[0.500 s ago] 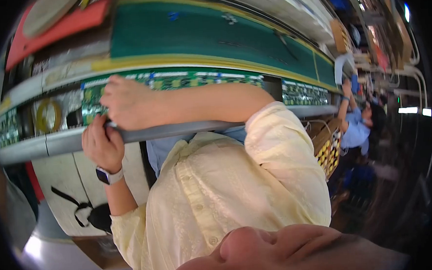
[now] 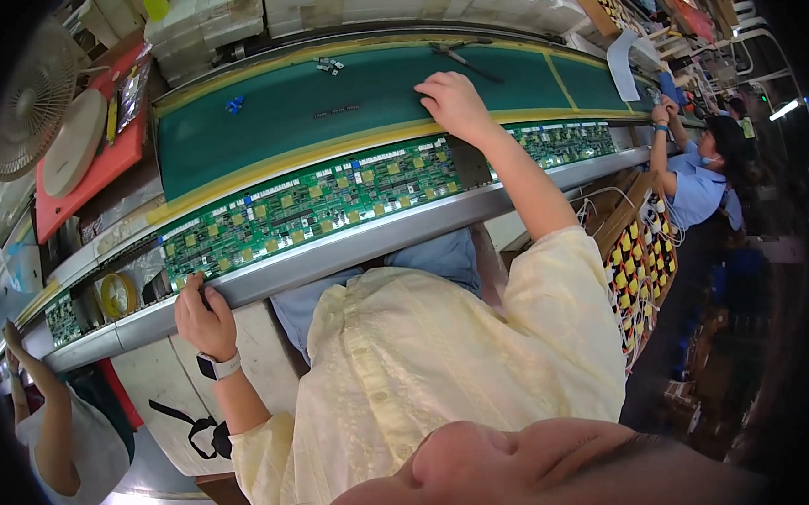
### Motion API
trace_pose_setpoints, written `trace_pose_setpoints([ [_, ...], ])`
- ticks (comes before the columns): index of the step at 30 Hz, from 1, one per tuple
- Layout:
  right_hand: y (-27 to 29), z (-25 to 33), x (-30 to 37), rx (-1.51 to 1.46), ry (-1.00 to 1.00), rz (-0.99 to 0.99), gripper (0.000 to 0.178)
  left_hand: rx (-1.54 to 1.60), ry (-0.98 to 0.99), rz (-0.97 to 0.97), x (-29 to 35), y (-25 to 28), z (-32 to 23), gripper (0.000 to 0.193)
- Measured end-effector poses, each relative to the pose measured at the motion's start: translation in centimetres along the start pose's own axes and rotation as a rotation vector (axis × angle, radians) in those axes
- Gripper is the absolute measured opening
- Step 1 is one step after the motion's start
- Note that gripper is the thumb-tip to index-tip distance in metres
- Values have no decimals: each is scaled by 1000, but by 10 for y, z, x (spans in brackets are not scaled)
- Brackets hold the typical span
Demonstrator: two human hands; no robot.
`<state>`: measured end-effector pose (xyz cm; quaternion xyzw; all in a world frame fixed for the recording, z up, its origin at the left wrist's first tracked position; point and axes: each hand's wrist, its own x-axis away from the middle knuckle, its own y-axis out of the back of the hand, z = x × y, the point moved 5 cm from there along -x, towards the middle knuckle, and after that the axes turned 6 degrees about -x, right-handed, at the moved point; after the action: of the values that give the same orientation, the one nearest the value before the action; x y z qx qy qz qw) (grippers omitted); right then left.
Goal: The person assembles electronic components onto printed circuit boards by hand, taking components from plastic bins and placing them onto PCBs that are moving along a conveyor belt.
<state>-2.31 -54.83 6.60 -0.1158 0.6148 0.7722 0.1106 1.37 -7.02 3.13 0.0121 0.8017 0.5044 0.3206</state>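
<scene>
Running across the view, a long desk (image 2: 349, 246) w/ a steel front rail carries a green conveyor belt (image 2: 324, 110) along its far side and a row of green circuit boards (image 2: 328, 197) along its near edge. Right hand (image 2: 452, 104) is stretched out past the boards, lying palm-down at the belt's near edge w/ fingers loosely curled; can't tell if it has hold of anything. Left hand (image 2: 202, 313) sits at the desk's near edge, towards its left end, fingers curled over the steel rail just below the boards' left part, closed on the rail itself, nothing else in it. A smartwatch (image 2: 218, 365) is on that wrist. Red tray (image 2: 98, 172) lies past the belt at the far-left corner, a white fan (image 2: 35, 98) beside it. Yellow tape roll (image 2: 119, 295) sits at the near edge, left of the boards. Small blue part (image 2: 234, 104) and a few small dark parts (image 2: 329, 66) rest on the belt. Co-worker in blue (image 2: 702, 177) works at the desk's right end; another person's arm (image 2: 36, 381) shows at the left end.
</scene>
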Motion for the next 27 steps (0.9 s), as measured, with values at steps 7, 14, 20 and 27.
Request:
trace_pose_setpoints([
  [7,-11,-17,5,-73,61,-131,15,-99,54,-27,-5,-2,-7,17],
  [14,6,94,79,-536,317,-28,26,259,-288,-7,-16,-20,-141,24],
  [20,-7,119,98,-696,221,18,61,365,-610,148,-3,-60,-227,39],
  [27,-12,122,114,-693,220,-78,67,377,-664,119,-1,-64,-226,39],
])
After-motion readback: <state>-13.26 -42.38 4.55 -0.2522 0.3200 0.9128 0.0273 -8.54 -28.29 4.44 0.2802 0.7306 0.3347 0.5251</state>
